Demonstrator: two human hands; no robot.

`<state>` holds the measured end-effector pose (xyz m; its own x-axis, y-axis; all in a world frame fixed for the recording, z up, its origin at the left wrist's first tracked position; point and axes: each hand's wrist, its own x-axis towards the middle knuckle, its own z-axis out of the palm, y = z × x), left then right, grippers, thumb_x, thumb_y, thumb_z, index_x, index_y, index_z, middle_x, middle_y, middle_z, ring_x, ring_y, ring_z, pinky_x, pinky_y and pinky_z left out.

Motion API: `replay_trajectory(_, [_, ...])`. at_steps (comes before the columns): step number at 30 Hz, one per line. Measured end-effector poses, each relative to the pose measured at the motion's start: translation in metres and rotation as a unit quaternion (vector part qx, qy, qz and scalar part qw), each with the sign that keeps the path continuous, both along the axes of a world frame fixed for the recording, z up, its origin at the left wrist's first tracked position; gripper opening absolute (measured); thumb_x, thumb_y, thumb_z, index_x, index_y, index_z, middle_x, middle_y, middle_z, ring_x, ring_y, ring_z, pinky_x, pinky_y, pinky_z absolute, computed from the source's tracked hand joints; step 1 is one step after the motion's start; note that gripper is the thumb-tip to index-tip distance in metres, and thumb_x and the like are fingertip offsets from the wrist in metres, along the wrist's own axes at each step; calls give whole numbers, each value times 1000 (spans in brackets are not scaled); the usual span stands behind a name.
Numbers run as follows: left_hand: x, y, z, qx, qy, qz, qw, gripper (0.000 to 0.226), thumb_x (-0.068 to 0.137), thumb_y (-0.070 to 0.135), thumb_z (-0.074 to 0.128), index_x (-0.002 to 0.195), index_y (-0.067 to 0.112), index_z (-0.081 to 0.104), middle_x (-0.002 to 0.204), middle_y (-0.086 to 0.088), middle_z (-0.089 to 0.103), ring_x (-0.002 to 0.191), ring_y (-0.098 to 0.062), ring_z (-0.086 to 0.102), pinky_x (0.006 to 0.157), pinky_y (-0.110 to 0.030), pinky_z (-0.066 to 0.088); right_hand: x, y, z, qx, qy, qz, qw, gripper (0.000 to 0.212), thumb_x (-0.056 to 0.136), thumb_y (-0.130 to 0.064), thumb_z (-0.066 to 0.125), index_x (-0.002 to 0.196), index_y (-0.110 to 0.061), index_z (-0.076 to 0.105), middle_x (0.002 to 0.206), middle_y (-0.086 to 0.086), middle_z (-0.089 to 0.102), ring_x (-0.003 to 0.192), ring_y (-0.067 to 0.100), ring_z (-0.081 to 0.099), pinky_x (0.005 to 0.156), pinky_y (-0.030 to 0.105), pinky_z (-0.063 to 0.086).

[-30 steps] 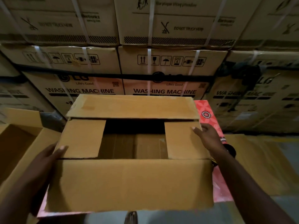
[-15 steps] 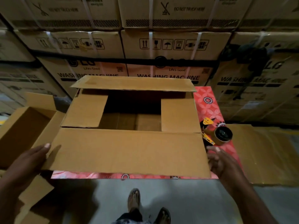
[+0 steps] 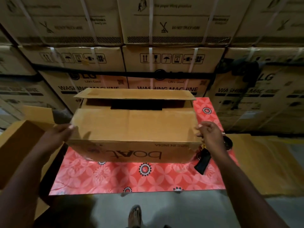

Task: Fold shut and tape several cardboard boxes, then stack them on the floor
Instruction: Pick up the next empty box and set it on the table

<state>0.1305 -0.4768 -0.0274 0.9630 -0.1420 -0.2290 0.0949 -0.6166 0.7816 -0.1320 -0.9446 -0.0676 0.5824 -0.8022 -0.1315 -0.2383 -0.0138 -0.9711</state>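
Box: the box (image 3: 131,152) sits on the red patterned table (image 3: 131,178), squarely between the two hands, printed side towards the person.
Near flap: the near flap (image 3: 131,124) is folded down over the top and runs from hand to hand.
Far flap: the far flap (image 3: 131,93), beyond both hands, is tilted up with a dark gap under it.
Left hand: the left hand (image 3: 60,134) has its fingers laid fairly straight on the flap's left corner, pressing. It is blurred.
Right hand: the right hand (image 3: 209,134) has its fingers curled at the flap's right corner and looks to be pinching the edge.
Tape dispenser: the tape dispenser (image 3: 203,160) is tucked just under the right wrist, partly hidden.
Spare box: an open box (image 3: 21,142) lies outside the left forearm.
Risk: if either hand lets go to reach for the far flap, I'd expect the near flap to spring up.
Risk: uneven pressure could leave the seam crooked for taping.
Risk: the right wrist might knock the dispenser off the table.
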Motion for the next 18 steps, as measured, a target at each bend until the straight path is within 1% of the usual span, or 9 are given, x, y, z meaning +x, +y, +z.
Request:
replay_trajectory(3, [-6,-18,0,81,-50,-29,995,49,89,53,65,129,24,66,118,-9,67,108,-31,64,98,-49,49,5,3,-9,-94,62,-15,994,13,94,-18,67,106,-22,64,97,-1,71,85,24,70,78,41,57])
replay_trajectory(4, [-6,-20,-1,88,-63,-21,994,48,88,53,66,127,24,66,119,-11,68,109,-32,64,96,-49,50,5,5,-7,-110,68,-21,991,13,93,-19,67,107,-22,65,95,-4,70,88,23,69,80,42,57])
replay_trajectory(7, [0,-31,-1,112,-168,-3,979,32,95,33,68,124,18,68,122,-18,67,112,-38,62,89,-45,47,9,14,7,-206,74,-35,975,17,94,-15,64,111,-16,67,99,-2,68,92,21,65,75,29,45])
replay_trajectory(9, [10,-43,-1,116,-259,-18,959,32,95,24,68,125,13,66,123,-21,64,114,-41,59,92,-50,46,19,20,17,-286,64,-26,956,19,94,-13,63,112,-13,65,107,3,65,95,20,61,76,26,41])
replay_trajectory(11, [25,-57,-3,128,-311,-40,941,41,92,23,69,131,15,59,130,-21,59,122,-43,53,99,-57,44,34,26,27,-359,60,3,931,25,93,-15,63,117,-12,62,115,6,59,105,22,56,81,26,37])
replay_trajectory(12, [30,-66,-4,139,-317,-50,937,48,91,25,69,136,17,54,138,-20,54,128,-43,48,104,-60,41,43,28,32,-393,69,24,917,31,92,-20,62,122,-12,59,121,8,56,111,24,52,85,29,37])
replay_trajectory(14, [36,-87,-3,161,-324,-90,928,61,91,29,70,145,21,45,155,-16,38,142,-40,33,113,-62,29,63,29,37,-448,106,74,884,46,92,-30,59,135,-14,52,140,9,50,129,28,43,102,42,39])
replay_trajectory(16, [37,-108,-4,174,-322,-142,920,67,92,33,69,151,23,38,164,-12,25,151,-35,20,118,-60,14,83,29,39,-473,176,128,854,60,96,-41,56,149,-19,40,160,8,32,147,28,27,115,52,25])
replay_trajectory(18, [41,-124,-16,180,-305,-192,915,63,96,41,62,151,25,37,166,-8,21,153,-31,15,120,-61,6,98,27,30,-487,240,183,819,66,99,-51,45,156,-22,29,167,6,19,153,27,16,118,55,17])
